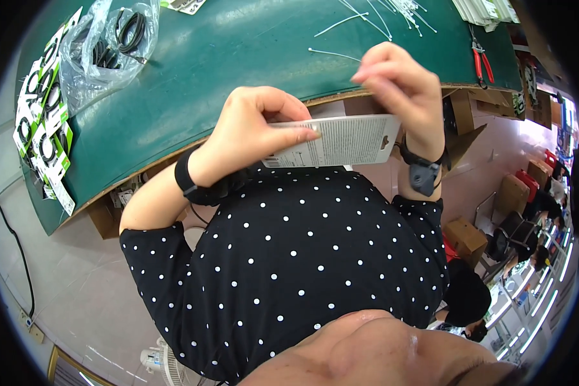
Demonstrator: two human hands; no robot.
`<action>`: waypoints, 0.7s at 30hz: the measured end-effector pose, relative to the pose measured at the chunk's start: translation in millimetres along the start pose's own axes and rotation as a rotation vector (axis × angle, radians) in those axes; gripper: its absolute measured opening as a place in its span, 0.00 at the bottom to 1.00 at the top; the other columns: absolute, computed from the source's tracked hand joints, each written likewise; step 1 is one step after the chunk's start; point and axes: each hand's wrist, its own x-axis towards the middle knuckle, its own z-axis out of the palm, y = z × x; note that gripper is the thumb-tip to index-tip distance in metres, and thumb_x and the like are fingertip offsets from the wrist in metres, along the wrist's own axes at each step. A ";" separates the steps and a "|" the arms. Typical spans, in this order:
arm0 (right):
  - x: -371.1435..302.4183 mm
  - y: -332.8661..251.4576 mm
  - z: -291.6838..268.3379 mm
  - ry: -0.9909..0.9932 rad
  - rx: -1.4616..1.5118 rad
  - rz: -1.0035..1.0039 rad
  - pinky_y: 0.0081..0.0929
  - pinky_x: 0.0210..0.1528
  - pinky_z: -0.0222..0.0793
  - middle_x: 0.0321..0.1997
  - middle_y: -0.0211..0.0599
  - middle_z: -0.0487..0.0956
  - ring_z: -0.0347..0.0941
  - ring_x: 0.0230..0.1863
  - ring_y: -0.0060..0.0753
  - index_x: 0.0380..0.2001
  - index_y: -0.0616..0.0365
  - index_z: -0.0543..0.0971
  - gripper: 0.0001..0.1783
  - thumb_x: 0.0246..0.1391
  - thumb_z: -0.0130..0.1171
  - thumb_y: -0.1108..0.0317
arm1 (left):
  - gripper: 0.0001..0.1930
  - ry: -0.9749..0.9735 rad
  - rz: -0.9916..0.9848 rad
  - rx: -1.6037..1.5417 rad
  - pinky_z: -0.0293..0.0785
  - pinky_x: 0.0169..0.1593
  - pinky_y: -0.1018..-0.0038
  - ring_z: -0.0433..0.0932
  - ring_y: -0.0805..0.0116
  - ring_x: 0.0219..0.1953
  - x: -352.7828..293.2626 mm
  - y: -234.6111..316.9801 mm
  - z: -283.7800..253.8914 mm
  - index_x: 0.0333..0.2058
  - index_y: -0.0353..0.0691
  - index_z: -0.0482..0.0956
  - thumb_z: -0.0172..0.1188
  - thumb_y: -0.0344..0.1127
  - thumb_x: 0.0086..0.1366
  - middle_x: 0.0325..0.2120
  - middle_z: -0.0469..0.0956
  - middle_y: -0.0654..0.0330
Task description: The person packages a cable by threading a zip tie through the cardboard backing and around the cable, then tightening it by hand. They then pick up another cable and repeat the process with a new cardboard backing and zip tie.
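My left hand [257, 128] grips the left end of a flat packaging card [350, 143], thumb on the near face and fingers behind it. The card is tilted, showing a pale side with dense print and a hang hole near its right end. Above that end, my right hand [402, 83] is raised and slightly blurred, with fingers and thumb drawn together in a pinch. A thin white cable tie [333, 53] runs toward the right hand and disappears behind its fingers. Whether the pinch holds it is not clear.
On the green table [193, 71], a clear bag of black cables [112, 48] and carded cables [45, 122] lie left. Loose cable ties [405, 11], red-handled cutters [480, 61] and stacked cards [486, 11] are at the far right. Cardboard boxes [466, 238] stand on the floor.
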 end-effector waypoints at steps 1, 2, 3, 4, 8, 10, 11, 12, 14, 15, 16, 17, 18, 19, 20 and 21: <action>-0.4 1.4 -2.3 0.014 -0.004 -0.009 0.22 0.35 0.65 0.32 0.32 0.74 0.70 0.33 0.24 0.32 0.64 0.80 0.04 0.51 0.59 0.77 | 0.10 0.025 0.251 0.134 0.77 0.34 0.78 0.81 0.69 0.29 -2.3 1.3 -1.3 0.30 0.31 0.79 0.71 0.26 0.49 0.29 0.82 0.55; -2.0 4.4 -3.3 0.004 0.097 0.124 0.20 0.35 0.65 0.33 0.32 0.74 0.69 0.32 0.22 0.32 0.65 0.80 0.04 0.53 0.58 0.76 | 0.10 0.047 0.502 0.266 0.77 0.33 0.77 0.80 0.68 0.29 -4.4 3.0 -2.0 0.29 0.32 0.80 0.71 0.25 0.48 0.29 0.82 0.55; -3.5 8.3 -2.7 -0.011 0.204 0.256 0.18 0.34 0.65 0.33 0.33 0.75 0.69 0.32 0.20 0.32 0.66 0.79 0.05 0.55 0.57 0.75 | 0.10 0.043 0.507 0.278 0.77 0.33 0.77 0.80 0.68 0.29 -8.2 5.0 -1.8 0.29 0.32 0.80 0.71 0.25 0.48 0.29 0.82 0.55; -4.4 11.5 -1.4 -0.028 0.313 0.387 0.16 0.34 0.65 0.34 0.33 0.75 0.69 0.31 0.18 0.32 0.67 0.79 0.06 0.57 0.56 0.74 | 0.10 0.063 0.634 0.358 0.77 0.33 0.76 0.80 0.66 0.29 -12.7 7.1 -1.4 0.29 0.32 0.80 0.70 0.24 0.47 0.30 0.81 0.55; -3.8 18.3 22.6 -0.295 0.292 0.446 0.13 0.32 0.64 0.32 0.32 0.75 0.69 0.29 0.16 0.32 0.66 0.79 0.06 0.57 0.57 0.73 | 0.11 0.094 0.939 0.587 0.78 0.34 0.72 0.80 0.62 0.30 -19.9 1.9 -3.2 0.29 0.33 0.80 0.68 0.22 0.44 0.31 0.81 0.55; -3.6 23.4 32.5 -0.272 0.323 0.488 0.14 0.31 0.65 0.30 0.31 0.76 0.69 0.28 0.17 0.31 0.66 0.79 0.08 0.56 0.59 0.70 | 0.11 0.099 1.061 0.718 0.78 0.35 0.71 0.80 0.61 0.31 -21.0 -5.9 -4.8 0.30 0.33 0.80 0.67 0.22 0.45 0.32 0.80 0.55; -2.4 27.1 36.5 -0.264 0.343 0.530 0.15 0.31 0.66 0.28 0.30 0.77 0.70 0.28 0.17 0.31 0.65 0.80 0.10 0.56 0.60 0.67 | 0.11 0.096 1.054 0.719 0.78 0.35 0.71 0.80 0.61 0.31 -22.6 -9.9 -5.1 0.30 0.33 0.80 0.67 0.22 0.45 0.32 0.80 0.55; -1.4 29.6 40.1 -0.255 0.363 0.573 0.16 0.30 0.66 0.27 0.29 0.77 0.71 0.28 0.18 0.30 0.65 0.80 0.12 0.55 0.62 0.64 | 0.11 0.096 1.060 0.759 0.78 0.36 0.70 0.81 0.60 0.31 -24.4 -14.0 -5.4 0.30 0.33 0.80 0.67 0.22 0.45 0.32 0.80 0.55; 1.9 29.9 44.9 -0.291 0.266 0.581 0.15 0.30 0.66 0.27 0.28 0.77 0.70 0.28 0.16 0.30 0.65 0.80 0.11 0.55 0.62 0.65 | 0.11 0.096 1.074 0.836 0.79 0.37 0.69 0.81 0.60 0.32 -27.4 -19.7 -6.3 0.31 0.32 0.80 0.67 0.23 0.45 0.32 0.80 0.54; 3.6 29.5 46.6 -0.328 0.162 0.584 0.14 0.31 0.65 0.27 0.27 0.76 0.69 0.28 0.14 0.30 0.64 0.79 0.09 0.54 0.62 0.67 | 0.11 0.092 1.069 0.833 0.79 0.37 0.69 0.81 0.60 0.32 -28.3 -21.0 -6.9 0.31 0.32 0.80 0.67 0.23 0.45 0.32 0.80 0.54; 4.5 29.6 48.3 -0.362 0.057 0.587 0.14 0.31 0.65 0.27 0.26 0.75 0.69 0.29 0.13 0.30 0.64 0.79 0.08 0.54 0.63 0.69 | 0.11 0.091 1.065 0.841 0.79 0.38 0.69 0.81 0.60 0.32 -28.9 -21.7 -7.8 0.31 0.32 0.80 0.67 0.23 0.45 0.33 0.80 0.54; 3.8 31.9 51.1 -0.361 0.060 0.593 0.14 0.31 0.65 0.27 0.26 0.75 0.69 0.29 0.13 0.30 0.64 0.79 0.08 0.54 0.63 0.69 | 0.10 0.090 1.061 0.850 0.79 0.38 0.69 0.81 0.60 0.32 -29.3 -22.4 -8.4 0.31 0.32 0.80 0.66 0.23 0.46 0.33 0.80 0.54; 1.9 35.7 54.7 -0.343 0.079 0.615 0.14 0.30 0.65 0.27 0.26 0.75 0.69 0.29 0.13 0.30 0.64 0.79 0.08 0.54 0.63 0.69 | 0.10 0.090 1.059 0.859 0.79 0.38 0.69 0.81 0.60 0.33 -29.6 -23.2 -8.5 0.31 0.32 0.80 0.66 0.24 0.46 0.33 0.80 0.54; -0.6 39.9 58.1 -0.325 0.096 0.637 0.14 0.30 0.64 0.27 0.26 0.76 0.69 0.28 0.12 0.30 0.64 0.79 0.08 0.53 0.64 0.68 | 0.10 0.086 1.057 0.855 0.79 0.38 0.69 0.81 0.60 0.33 -29.5 -24.2 -8.3 0.31 0.32 0.80 0.66 0.24 0.46 0.33 0.80 0.54; -2.9 43.0 60.4 -0.307 0.114 0.658 0.14 0.29 0.64 0.27 0.26 0.76 0.69 0.28 0.12 0.30 0.64 0.79 0.09 0.53 0.64 0.68 | 0.10 0.069 1.061 0.853 0.79 0.38 0.69 0.81 0.60 0.33 -29.1 -25.3 -8.1 0.30 0.32 0.80 0.66 0.24 0.46 0.33 0.80 0.54; -4.4 45.1 62.0 -0.307 0.115 0.661 0.14 0.29 0.64 0.27 0.26 0.76 0.69 0.28 0.12 0.30 0.64 0.79 0.09 0.53 0.64 0.68 | 0.10 0.054 1.065 0.852 0.79 0.38 0.69 0.81 0.60 0.33 -28.9 -26.3 -8.1 0.30 0.32 0.80 0.66 0.24 0.46 0.33 0.80 0.54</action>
